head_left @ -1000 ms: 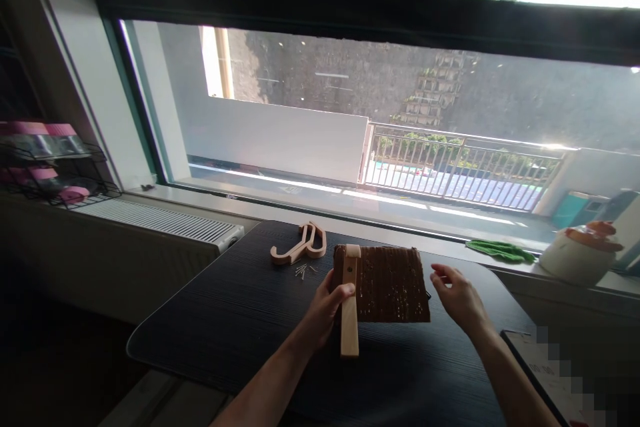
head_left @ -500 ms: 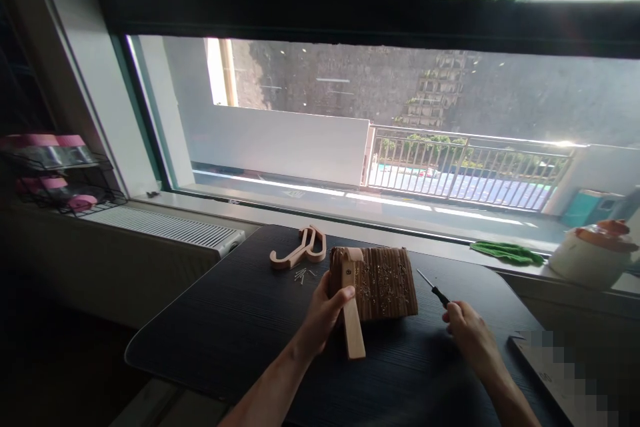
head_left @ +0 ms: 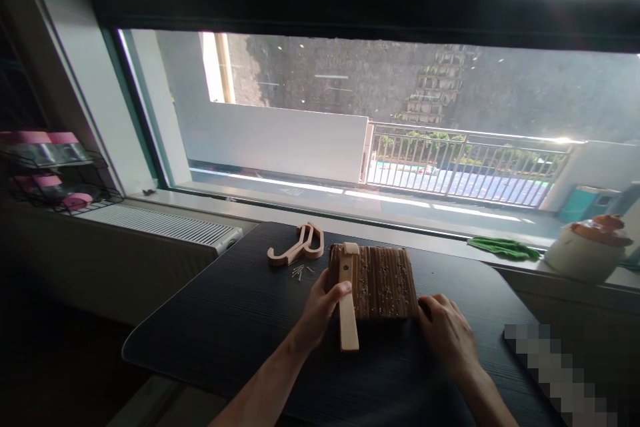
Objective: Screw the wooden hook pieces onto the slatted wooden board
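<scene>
A brown slatted wooden board [head_left: 385,280] lies flat on the dark table [head_left: 225,320], with small metal bits scattered over its top. A pale wooden strip [head_left: 349,323] runs down its left edge and juts toward me. My left hand [head_left: 323,303] is closed on that strip and the board's left edge. My right hand [head_left: 447,333] rests at the board's lower right corner with fingers curled. Only a dark bit shows at its fingertips; it looks like the screwdriver.
Curved pale wooden pieces [head_left: 297,247] and several small nails [head_left: 300,271] lie beyond the board on the left. On the window sill are a green cloth [head_left: 503,248] and a white pot [head_left: 583,250]. A radiator [head_left: 160,223] and a wire rack [head_left: 50,173] stand at left.
The board was laid flat from a raised tilt. My right hand picked up a screwdriver beside the board, then moved in to its lower right corner. My left hand kept its hold.
</scene>
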Demonstrator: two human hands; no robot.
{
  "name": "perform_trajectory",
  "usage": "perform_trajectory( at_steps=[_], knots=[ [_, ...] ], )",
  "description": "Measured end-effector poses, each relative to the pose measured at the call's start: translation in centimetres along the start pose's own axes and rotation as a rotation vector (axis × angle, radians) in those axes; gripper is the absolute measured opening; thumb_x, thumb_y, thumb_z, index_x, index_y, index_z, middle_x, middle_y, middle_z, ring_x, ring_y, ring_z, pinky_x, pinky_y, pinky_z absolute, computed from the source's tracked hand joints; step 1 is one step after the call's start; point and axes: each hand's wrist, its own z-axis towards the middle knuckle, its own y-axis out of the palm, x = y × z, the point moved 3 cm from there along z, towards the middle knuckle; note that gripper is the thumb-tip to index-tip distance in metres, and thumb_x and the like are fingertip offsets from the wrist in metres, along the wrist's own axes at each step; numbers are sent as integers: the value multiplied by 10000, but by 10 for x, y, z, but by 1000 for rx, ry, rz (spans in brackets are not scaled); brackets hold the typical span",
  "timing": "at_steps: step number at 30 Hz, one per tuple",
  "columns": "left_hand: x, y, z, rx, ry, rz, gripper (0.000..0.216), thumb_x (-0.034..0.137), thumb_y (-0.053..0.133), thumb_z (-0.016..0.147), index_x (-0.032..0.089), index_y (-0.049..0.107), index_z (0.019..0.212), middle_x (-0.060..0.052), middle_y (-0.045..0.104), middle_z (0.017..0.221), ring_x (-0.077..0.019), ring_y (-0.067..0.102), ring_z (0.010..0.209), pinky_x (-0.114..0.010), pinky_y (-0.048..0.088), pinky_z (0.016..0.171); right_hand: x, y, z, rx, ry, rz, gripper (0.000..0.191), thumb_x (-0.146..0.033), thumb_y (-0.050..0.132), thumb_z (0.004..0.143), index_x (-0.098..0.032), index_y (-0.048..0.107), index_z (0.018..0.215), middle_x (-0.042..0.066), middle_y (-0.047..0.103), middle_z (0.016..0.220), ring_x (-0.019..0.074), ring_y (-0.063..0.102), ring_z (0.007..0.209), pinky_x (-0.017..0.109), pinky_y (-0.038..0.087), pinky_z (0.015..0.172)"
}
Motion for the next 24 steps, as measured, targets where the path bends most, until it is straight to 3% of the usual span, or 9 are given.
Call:
perform_trajectory(
  at_steps=[3,6,9,13,20,24],
  knots=[
    [-3,-2,3,34,-13,-18,418,351,600,723,184,537,1101,-69,613,1013,-204,594,856,-305,460,730,-10,-18,-5,82,-27,-37,383,-396,432,799,-194,588,1084,100,602,1005,254,543,901,349,404,701],
    [-7,-3,5,49,-32,-28,458,351,630,698,192,520,1113,-66,616,997,-205,598,839,-307,464,715,-45,-48,-10,231,-94,84,326,-366,413,828,-219,579,1066,74,598,991,220,553,864,309,406,645],
    [-8,-4,7,65,-18,-25,448,344,642,690,184,520,1090,-60,617,960,-197,597,815,-298,463,698,-104,-60,-7,111,-349,301,257,-319,386,864,-247,609,970,37,606,897,150,556,721,257,398,607],
    [-8,-3,7,51,8,-48,437,312,662,680,170,518,1068,-46,619,900,-159,587,753,-256,447,665,-159,-55,11,92,-487,298,206,-256,427,852,-213,627,828,26,596,780,133,536,680,235,373,606],
    [-11,-7,10,69,-11,-64,518,288,706,628,164,507,1090,-62,638,923,-183,591,812,-271,447,714,-166,-45,27,85,-496,170,190,-260,455,829,-206,601,720,8,596,725,122,521,616,240,318,565],
    [-11,-9,11,71,-1,-31,531,303,711,621,152,515,1091,-81,638,954,-201,593,848,-278,450,729,-169,-42,27,94,-421,134,171,-276,469,811,-208,603,730,14,605,724,133,533,626,248,307,562]
  ],
)
